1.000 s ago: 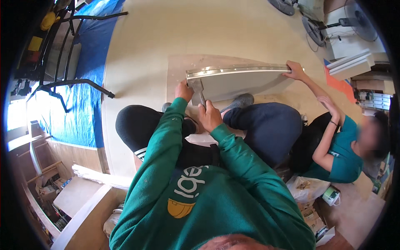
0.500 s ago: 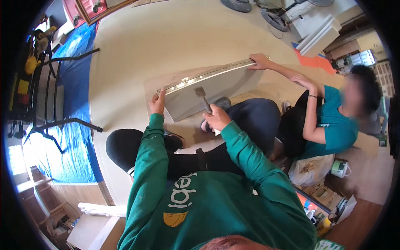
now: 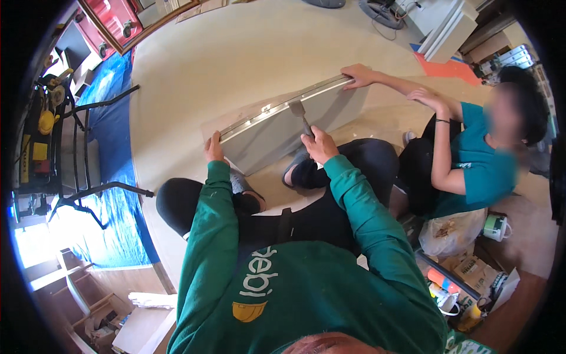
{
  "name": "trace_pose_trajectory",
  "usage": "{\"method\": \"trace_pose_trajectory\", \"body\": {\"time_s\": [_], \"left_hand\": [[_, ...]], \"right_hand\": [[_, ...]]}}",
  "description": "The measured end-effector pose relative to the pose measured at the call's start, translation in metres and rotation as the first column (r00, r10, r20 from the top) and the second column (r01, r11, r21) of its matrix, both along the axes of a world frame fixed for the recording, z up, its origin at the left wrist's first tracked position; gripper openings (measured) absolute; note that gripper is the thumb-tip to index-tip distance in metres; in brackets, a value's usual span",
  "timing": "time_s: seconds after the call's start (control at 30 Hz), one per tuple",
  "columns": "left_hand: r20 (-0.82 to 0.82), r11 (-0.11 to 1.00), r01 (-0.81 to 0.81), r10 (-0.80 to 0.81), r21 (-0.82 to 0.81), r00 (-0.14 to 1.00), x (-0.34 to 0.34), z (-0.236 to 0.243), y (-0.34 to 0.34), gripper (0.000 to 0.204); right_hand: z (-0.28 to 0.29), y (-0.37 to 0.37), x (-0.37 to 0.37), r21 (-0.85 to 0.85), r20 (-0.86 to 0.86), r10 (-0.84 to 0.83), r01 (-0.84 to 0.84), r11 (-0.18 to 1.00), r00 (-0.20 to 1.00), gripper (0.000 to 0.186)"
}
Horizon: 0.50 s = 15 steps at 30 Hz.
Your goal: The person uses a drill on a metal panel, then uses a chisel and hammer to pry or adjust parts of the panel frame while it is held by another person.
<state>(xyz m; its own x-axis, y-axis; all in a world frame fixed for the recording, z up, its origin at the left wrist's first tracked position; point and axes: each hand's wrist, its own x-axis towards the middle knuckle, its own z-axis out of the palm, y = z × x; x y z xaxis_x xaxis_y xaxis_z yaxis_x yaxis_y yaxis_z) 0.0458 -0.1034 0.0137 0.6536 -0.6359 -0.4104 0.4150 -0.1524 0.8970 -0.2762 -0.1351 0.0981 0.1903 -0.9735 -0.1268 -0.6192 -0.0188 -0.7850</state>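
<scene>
A light grey panel (image 3: 259, 146) stands on its long edge on the floor, tilted across in front of me, with a shiny metal strip (image 3: 272, 110) along its upper edge. My left hand (image 3: 214, 148) is closed on the panel's left corner. In my right hand (image 3: 321, 145) is a scraper (image 3: 299, 111) with a dark handle and a flat, flared end. That end is up by the strip, near mid-length; whether it touches cannot be made out. A co-worker's hand (image 3: 357, 76) grips the panel's far right end.
The co-worker (image 3: 480, 153) sits close on my right. Beyond my right arm are a plastic bag (image 3: 451, 233), a white-and-green bucket (image 3: 496, 226) and cardboard. On the left, a black metal stand (image 3: 112, 183) is on blue sheeting (image 3: 115, 236). White boards (image 3: 451, 32) lean at the far right.
My right hand has moved the scraper to the right and up along the strip. The left hand still holds the panel's corner, and the co-worker still grips the other end.
</scene>
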Motion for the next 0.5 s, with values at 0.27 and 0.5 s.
{"method": "trace_pose_trajectory", "body": {"time_s": [0.27, 0.5], "left_hand": [[-0.013, 0.999, -0.036, 0.036, -0.033, 0.999, 0.004, -0.003, 0.0, 0.033], [0.024, 0.998, -0.058, 0.057, 0.016, 0.998, -0.002, 0.004, 0.0, 0.027]], "right_hand": [[-0.024, 0.003, 0.004, -0.166, -0.14, -0.022, -0.001, 0.986, 0.99, 0.029], [-0.023, 0.006, 0.002, -0.205, -0.14, 0.132, -0.159, 0.966, 0.981, 0.03]]}}
